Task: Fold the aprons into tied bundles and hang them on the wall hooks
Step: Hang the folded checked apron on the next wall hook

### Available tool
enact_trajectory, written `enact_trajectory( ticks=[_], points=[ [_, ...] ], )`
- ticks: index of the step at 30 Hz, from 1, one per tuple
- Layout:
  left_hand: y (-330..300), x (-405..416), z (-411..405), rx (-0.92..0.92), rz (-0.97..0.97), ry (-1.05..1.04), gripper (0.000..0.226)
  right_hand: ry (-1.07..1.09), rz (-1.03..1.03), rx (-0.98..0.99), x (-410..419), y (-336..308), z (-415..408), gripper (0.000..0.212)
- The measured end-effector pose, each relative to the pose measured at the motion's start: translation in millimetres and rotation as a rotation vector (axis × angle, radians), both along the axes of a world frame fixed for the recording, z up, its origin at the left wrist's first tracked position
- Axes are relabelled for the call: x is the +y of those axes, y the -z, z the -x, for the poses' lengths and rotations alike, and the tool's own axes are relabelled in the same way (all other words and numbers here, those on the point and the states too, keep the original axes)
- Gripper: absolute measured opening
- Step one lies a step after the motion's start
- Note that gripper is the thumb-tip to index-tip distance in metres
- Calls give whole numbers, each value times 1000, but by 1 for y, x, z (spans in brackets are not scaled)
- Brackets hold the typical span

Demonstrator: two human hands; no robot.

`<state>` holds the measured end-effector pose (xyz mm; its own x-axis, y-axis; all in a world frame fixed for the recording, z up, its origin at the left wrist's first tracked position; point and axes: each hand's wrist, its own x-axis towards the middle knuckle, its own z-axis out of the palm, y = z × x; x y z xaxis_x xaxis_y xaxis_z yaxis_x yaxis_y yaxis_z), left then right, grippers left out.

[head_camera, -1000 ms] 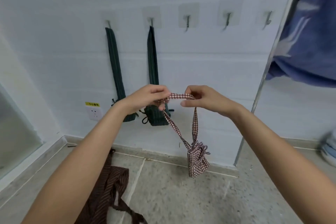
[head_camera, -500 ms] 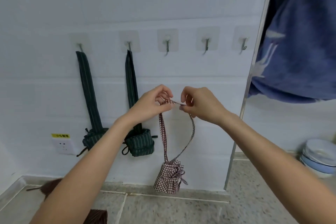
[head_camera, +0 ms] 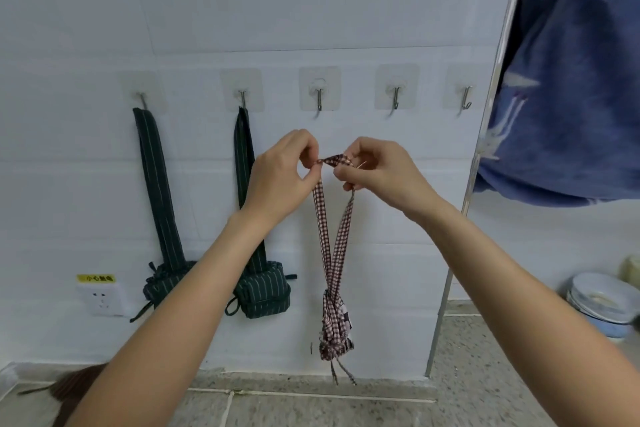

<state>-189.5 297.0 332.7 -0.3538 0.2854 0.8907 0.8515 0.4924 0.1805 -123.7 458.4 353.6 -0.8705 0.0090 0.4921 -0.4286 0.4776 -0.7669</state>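
A red checked apron bundle (head_camera: pixel 335 326) hangs by its neck strap (head_camera: pixel 329 218) in front of the white wall. My left hand (head_camera: pixel 280 177) and my right hand (head_camera: pixel 377 170) both pinch the top of that strap, a little below the third wall hook (head_camera: pixel 319 100), which is bare. Two dark green striped bundles hang from the first and second hooks: one at the left (head_camera: pixel 162 282), one beside it (head_camera: pixel 265 291), partly hidden by my left forearm. Two more bare hooks (head_camera: pixel 396 101) sit to the right.
A brown striped apron (head_camera: pixel 74 388) lies on the floor at the lower left. A wall socket (head_camera: pixel 101 298) sits low on the left. A metal pole (head_camera: pixel 464 204) and a hanging blue cloth (head_camera: pixel 568 73) stand at the right, with stacked bowls (head_camera: pixel 601 303) on the floor.
My hands have risen toward the hooks with the checked strap and drawn closer together. The bundle hangs higher and the view has tilted up.
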Motion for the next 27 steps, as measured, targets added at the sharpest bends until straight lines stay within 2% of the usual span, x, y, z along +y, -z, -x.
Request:
enact_trajectory(
  ticks=[3, 4, 5, 7, 10, 12, 17, 20, 24, 27],
  points=[
    [1, 4, 8, 22, -13, 31, 18, 521, -596, 265, -6, -1, 5, 18],
    [1, 6, 9, 33, -12, 43, 17, 602, -686, 313, -9, -3, 4, 18],
    [0, 7, 9, 39, -15, 60, 16, 625, -691, 327, -12, -5, 3, 20],
    [-1, 8, 8, 49, -27, 101, 16, 554, -528, 253, -16, -9, 3, 28],
    [-4, 6, 8, 73, -85, 154, 16, 127, 63, 41, -18, -19, 0, 32],
    [-9, 4, 11, 103, -111, 160, 13, -29, 225, 1, -14, -23, -3, 28],
    [-21, -4, 20, 95, -150, 72, 15, -20, 227, 85, -11, -37, 1, 5],
    [-29, -6, 21, 5, -195, 52, 16, -101, 284, 27, -11, -46, 3, 14],
    [-41, 2, 12, -397, -226, 400, 19, -227, 340, 78, -15, -48, -4, 28],
    [-51, 6, 2, -604, -308, 581, 26, -171, 239, 263, -15, -45, -8, 42]
  ],
)
